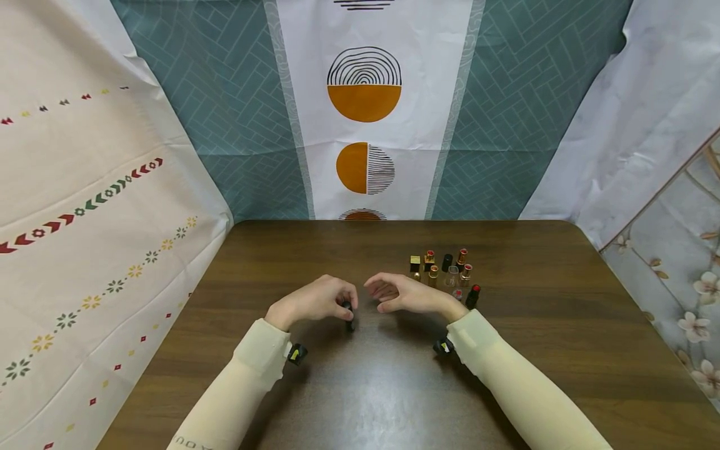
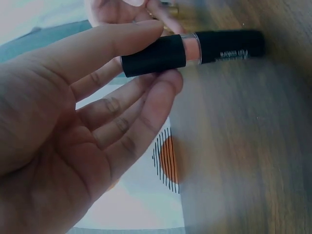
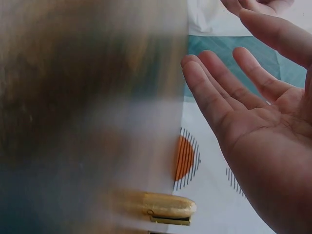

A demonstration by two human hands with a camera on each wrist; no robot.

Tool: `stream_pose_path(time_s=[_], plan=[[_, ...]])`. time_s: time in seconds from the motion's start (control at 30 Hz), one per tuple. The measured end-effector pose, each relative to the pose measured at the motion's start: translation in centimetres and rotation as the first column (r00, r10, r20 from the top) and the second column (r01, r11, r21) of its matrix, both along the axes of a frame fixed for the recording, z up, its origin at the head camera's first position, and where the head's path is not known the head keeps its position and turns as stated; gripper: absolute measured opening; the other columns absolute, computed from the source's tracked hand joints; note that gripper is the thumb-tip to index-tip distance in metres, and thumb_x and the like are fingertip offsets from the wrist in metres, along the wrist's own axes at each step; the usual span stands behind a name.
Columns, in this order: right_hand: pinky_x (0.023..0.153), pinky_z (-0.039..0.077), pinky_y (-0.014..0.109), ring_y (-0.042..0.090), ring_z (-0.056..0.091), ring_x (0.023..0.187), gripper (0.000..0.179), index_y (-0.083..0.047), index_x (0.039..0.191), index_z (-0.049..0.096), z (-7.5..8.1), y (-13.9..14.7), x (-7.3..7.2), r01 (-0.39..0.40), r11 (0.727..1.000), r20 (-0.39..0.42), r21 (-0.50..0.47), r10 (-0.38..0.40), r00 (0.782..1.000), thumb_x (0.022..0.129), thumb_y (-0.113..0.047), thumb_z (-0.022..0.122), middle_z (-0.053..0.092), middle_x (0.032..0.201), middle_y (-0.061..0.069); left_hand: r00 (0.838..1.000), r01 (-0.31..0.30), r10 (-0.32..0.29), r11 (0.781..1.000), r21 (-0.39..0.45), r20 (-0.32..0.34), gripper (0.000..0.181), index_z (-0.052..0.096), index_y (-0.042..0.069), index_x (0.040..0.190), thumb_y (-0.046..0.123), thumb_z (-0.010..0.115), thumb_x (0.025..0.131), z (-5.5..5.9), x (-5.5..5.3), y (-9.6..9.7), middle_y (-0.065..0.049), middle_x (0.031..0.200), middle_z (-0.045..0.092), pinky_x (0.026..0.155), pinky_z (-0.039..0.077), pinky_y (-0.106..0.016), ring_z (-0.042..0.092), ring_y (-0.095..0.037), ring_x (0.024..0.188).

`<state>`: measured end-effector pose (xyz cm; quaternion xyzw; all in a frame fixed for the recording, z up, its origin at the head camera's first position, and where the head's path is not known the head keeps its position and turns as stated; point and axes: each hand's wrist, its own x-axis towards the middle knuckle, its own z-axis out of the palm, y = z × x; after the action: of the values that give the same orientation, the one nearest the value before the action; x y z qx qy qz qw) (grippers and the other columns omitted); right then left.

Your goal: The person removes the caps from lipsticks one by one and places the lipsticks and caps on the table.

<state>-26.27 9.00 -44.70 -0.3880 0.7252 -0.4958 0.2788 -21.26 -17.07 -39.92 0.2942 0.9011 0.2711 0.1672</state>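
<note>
Between thumb and fingers, the left hand (image 1: 317, 303) pinches a black lipstick tube (image 2: 226, 48) with a clear band showing pink near its middle. In the head view the tube (image 1: 350, 324) stands upright at the fingertips, its lower end at or close to the tabletop; I cannot tell whether it touches. The right hand (image 1: 413, 294) hovers over the table a short way to the right, holding nothing. Its fingers (image 3: 209, 92) are spread and loosely bent in the right wrist view. Beyond its wrist stands a black lipstick (image 1: 472, 297) with a red tip.
Behind the right hand, several lipsticks and caps are grouped: a gold cap (image 1: 415, 263), a black cap (image 1: 447, 262), a gold lipstick (image 1: 433, 275) and a clear piece (image 1: 452, 276). All are on the brown wooden table (image 1: 540, 350). Patterned cloth (image 1: 365, 181) hangs behind it.
</note>
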Motion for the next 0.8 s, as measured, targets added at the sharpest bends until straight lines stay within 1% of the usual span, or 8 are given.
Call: stream_pose_path(time_s=[0.17,0.3,0.43,0.5,0.57,0.67,0.73,0.8], plan=[[0.111,0.045,0.052,0.043,0.055,0.132,0.056,0.007,0.148,0.044,-0.4,-0.4,0.2,0.003,1.000,0.006,0.005,-0.003,1.000,0.099,-0.004,0.067,0.053,0.143,0.031,1.000,-0.005,0.006,0.999,0.054,-0.017,0.010,0.073,0.010,0.099,0.012,0.081,0.093,0.1,-0.2,-0.1,0.009,0.088,0.070,0.080,0.053,-0.033,0.064,-0.011,0.085],[0.108,0.048,0.047,0.040,0.057,0.131,0.051,0.005,0.147,0.048,-0.9,-0.8,0.2,0.005,1.000,0.002,0.000,-0.005,1.000,0.100,-0.003,0.066,0.055,0.142,0.027,0.999,-0.013,0.017,0.995,0.101,-0.036,0.010,0.074,0.010,0.099,0.012,0.081,0.092,0.2,-0.2,-0.1,0.009,0.090,0.071,0.082,0.054,-0.034,0.065,-0.011,0.087],[0.107,0.049,0.043,0.036,0.059,0.129,0.045,0.002,0.144,0.052,-1.3,-1.2,0.3,0.002,1.000,0.011,-0.024,-0.002,1.000,0.101,-0.004,0.065,0.059,0.140,0.021,0.996,-0.038,0.049,0.989,0.146,-0.071,0.011,0.074,0.011,0.099,0.013,0.082,0.092,0.2,-0.5,0.0,0.010,0.089,0.072,0.079,0.054,-0.032,0.065,-0.010,0.083],[0.107,0.049,0.042,0.034,0.060,0.129,0.044,0.000,0.143,0.054,-1.4,-1.4,0.4,0.014,1.000,0.020,-0.027,-0.014,1.000,0.101,-0.006,0.066,0.061,0.139,0.017,0.993,-0.055,0.071,0.984,0.169,-0.091,0.010,0.074,0.012,0.099,0.013,0.082,0.092,0.2,-0.6,0.0,0.010,0.089,0.072,0.078,0.054,-0.032,0.065,-0.009,0.081],[0.108,0.049,0.043,0.032,0.060,0.128,0.043,0.000,0.143,0.054,-1.5,-1.5,0.5,0.035,0.999,0.014,-0.024,-0.035,0.999,0.102,-0.010,0.066,0.062,0.138,0.016,0.989,-0.076,0.098,0.978,0.193,-0.107,0.010,0.074,0.014,0.098,0.013,0.082,0.092,0.2,-0.7,0.1,0.010,0.090,0.071,0.078,0.054,-0.031,0.066,-0.008,0.081],[0.108,0.048,0.046,0.028,0.061,0.126,0.042,-0.002,0.141,0.056,-1.5,-1.6,0.5,0.082,0.996,0.002,-0.021,-0.082,0.997,0.103,-0.015,0.067,0.064,0.136,0.014,0.985,-0.108,0.138,0.963,0.246,-0.107,0.010,0.073,0.016,0.098,0.012,0.081,0.093,0.3,-0.8,0.2,0.007,0.092,0.071,0.080,0.056,-0.032,0.068,-0.009,0.083],[0.107,0.048,0.047,0.027,0.062,0.124,0.041,-0.003,0.140,0.058,-1.5,-1.7,0.5,0.109,0.993,0.003,-0.034,-0.109,0.994,0.103,-0.017,0.067,0.065,0.135,0.016,0.982,-0.127,0.161,0.952,0.279,-0.101,0.011,0.073,0.016,0.099,0.011,0.080,0.093,0.3,-0.9,0.2,0.006,0.094,0.071,0.083,0.058,-0.033,0.069,-0.010,0.086],[0.104,0.050,0.046,0.029,0.063,0.121,0.039,-0.003,0.139,0.058,-1.4,-1.8,0.5,0.132,0.989,0.030,-0.069,-0.130,0.991,0.103,-0.017,0.067,0.064,0.134,0.021,0.979,-0.142,0.179,0.941,0.307,-0.098,0.011,0.073,0.016,0.100,0.011,0.080,0.094,0.4,-0.9,0.3,0.005,0.096,0.071,0.086,0.058,-0.034,0.070,-0.010,0.088]])
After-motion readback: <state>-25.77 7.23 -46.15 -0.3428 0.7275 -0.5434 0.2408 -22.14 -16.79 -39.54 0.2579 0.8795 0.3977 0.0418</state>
